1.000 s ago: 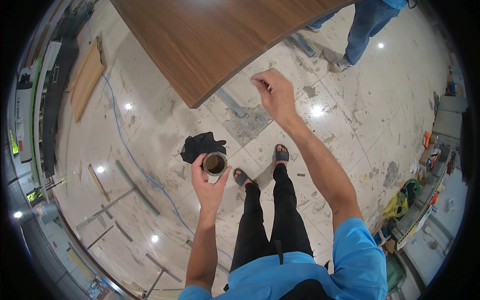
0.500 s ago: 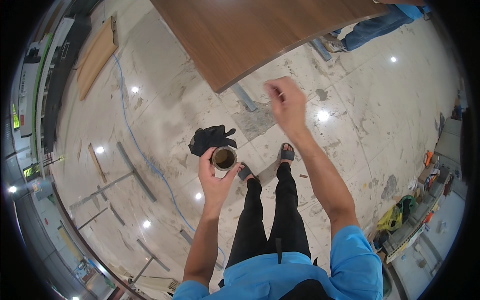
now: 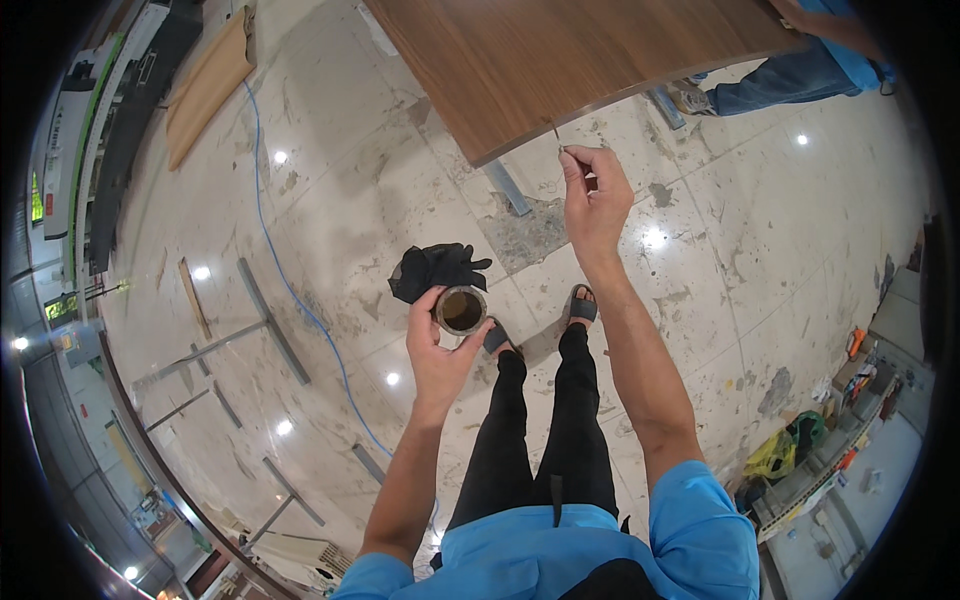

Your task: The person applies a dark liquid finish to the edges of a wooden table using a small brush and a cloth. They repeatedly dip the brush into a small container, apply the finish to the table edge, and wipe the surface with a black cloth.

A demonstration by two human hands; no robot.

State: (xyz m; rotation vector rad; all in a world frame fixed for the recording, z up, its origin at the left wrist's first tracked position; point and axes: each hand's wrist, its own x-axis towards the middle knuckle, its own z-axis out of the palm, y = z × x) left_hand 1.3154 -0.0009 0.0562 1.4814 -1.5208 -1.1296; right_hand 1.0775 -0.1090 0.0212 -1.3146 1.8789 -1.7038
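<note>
Grey cup (image 3: 462,311) within wide left-hand grip (image 3: 440,355)

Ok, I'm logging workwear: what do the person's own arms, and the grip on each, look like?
Both sleeves are short and bright blue, leaving the forearms bare. The left grip and right grip are ungloved hands, with no watch or bracelet visible.

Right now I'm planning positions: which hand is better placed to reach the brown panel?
Probably the right hand: it pinches a thin stick near the brown panel. The left hand is farther off, holding a round container.
</note>
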